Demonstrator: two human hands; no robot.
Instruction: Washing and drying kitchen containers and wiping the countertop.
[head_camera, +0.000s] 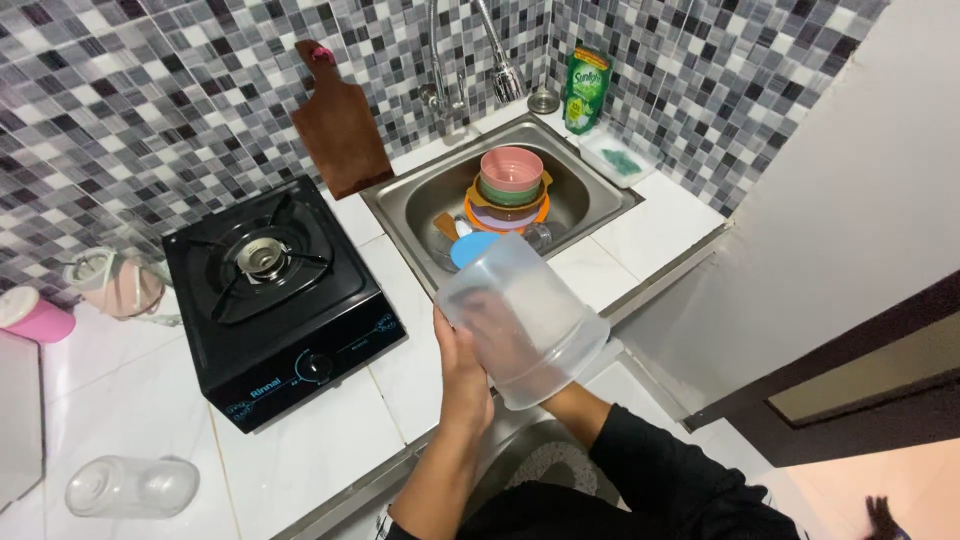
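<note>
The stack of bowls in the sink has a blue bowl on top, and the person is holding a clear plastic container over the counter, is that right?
Not quite. In the head view the top bowl of the stack of bowls in the sink is pink, not blue. The rest holds: the left hand grips a clear plastic container over the counter, with the right hand inside it.

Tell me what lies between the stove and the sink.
In the head view, only a bare strip of white counter separates the stove from the sink.
</note>
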